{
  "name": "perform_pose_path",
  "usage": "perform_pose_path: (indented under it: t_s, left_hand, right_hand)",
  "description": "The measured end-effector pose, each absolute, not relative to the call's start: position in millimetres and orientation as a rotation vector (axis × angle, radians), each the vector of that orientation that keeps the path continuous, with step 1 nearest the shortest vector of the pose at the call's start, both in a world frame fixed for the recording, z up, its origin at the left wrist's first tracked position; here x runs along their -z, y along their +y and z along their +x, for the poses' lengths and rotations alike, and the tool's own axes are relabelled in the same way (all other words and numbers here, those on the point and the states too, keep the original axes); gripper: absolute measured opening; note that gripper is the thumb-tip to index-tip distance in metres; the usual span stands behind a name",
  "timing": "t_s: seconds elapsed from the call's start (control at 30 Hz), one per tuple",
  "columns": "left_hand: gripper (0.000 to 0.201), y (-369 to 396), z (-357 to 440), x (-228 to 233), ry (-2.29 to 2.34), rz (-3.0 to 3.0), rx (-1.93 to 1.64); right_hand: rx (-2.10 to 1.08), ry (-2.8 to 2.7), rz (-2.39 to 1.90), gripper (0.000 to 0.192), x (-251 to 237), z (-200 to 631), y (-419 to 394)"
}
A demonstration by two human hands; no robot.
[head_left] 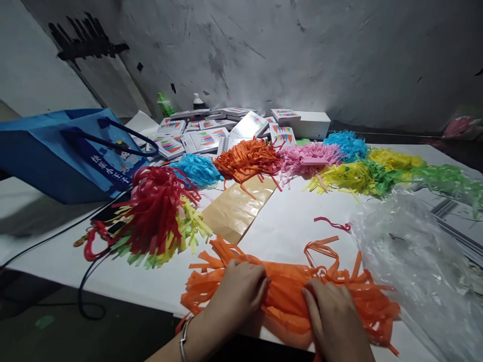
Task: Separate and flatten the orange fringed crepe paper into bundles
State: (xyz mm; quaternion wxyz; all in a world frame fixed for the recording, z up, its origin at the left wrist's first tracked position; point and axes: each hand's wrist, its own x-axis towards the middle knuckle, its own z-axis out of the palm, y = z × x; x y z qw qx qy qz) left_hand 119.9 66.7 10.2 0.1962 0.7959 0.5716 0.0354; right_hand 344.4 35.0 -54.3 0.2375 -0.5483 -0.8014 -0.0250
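A sheet of orange fringed tissue paper (pixel 287 296) lies flat at the near edge of the white table (pixel 294 221). My left hand (pixel 237 294) presses palm-down on its left part, fingers curled into the middle fold. My right hand (pixel 334 317) rests on its right part, thumb toward the centre. Both hands bunch the paper's middle between them. A bracelet sits on my left wrist.
Piles of fringed paper ring the table: red over yellow-green (pixel 158 216), blue (pixel 198 171), orange (pixel 247 158), pink (pixel 307 156), yellow and green (pixel 362 178). A tan sheet (pixel 237 208), a blue bag (pixel 64 151), small boxes (pixel 211 133) and clear plastic (pixel 415 266) lie around.
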Motion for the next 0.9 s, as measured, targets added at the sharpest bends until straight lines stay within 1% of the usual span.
perform_pose_path:
  t_s: [0.1,0.17,0.2,0.27,0.33,0.4,0.5,0.6,0.67,0.73,0.77,0.83,0.9]
  left_hand:
    - [0.023,74.3,119.4,-11.8,1.596,2.277,-0.051]
    - [0.023,78.6,118.7,-12.5,1.596,2.31,-0.024]
    - [0.023,80.4,118.6,-13.1,1.594,2.321,-0.007]
    - [0.023,82.8,119.1,-14.8,1.59,2.33,0.021]
    - [0.023,83.7,120.8,-16.8,1.592,2.33,0.04]
    - [0.022,84.0,122.3,-18.5,1.595,2.33,0.042]
    - [0.02,86.4,118.3,-20.1,1.547,2.32,0.008]
    - [0.02,93.1,99.2,-23.6,1.613,2.299,-0.032]
    - [0.024,96.3,80.3,-29.2,1.775,2.304,-0.075]
    - [0.032,93.9,63.6,-37.7,1.847,2.353,-0.189]
    - [0.036,90.0,58.4,-42.4,1.79,2.4,-0.277]
    - [0.044,78.1,57.8,-50.5,1.514,2.486,-0.433]
    - [0.046,64.6,70.0,-52.8,1.224,2.537,-0.523]
  right_hand:
    - [0.173,-2.131,-1.55,0.019,50.9,340.7,36.0]
    - [0.338,-2.046,-1.566,0.018,46.9,340.3,34.4]
    - [0.428,-2.012,-1.546,0.017,44.9,340.3,32.8]
    - [0.523,-2.018,-1.394,0.025,42.3,339.7,28.4]
    - [0.45,-2.092,-1.17,0.036,42.8,337.5,23.5]
    - [0.344,-2.157,-1.017,0.04,46.6,334.4,19.9]
    - [0.343,-2.18,-1.001,0.036,55.4,331.9,18.7]
    - [0.384,-2.168,-0.987,0.041,62.8,332.8,20.1]
    - [0.38,-2.148,-0.973,0.045,65.6,333.2,20.8]
    - [0.359,-2.123,-0.973,0.041,66.8,332.6,21.4]
    - [0.336,-2.108,-0.989,0.037,66.9,332.0,21.8]
    - [0.28,-2.073,-1.03,0.029,65.9,331.0,22.7]
    - [0.236,-2.053,-1.061,0.024,63.3,330.4,23.3]
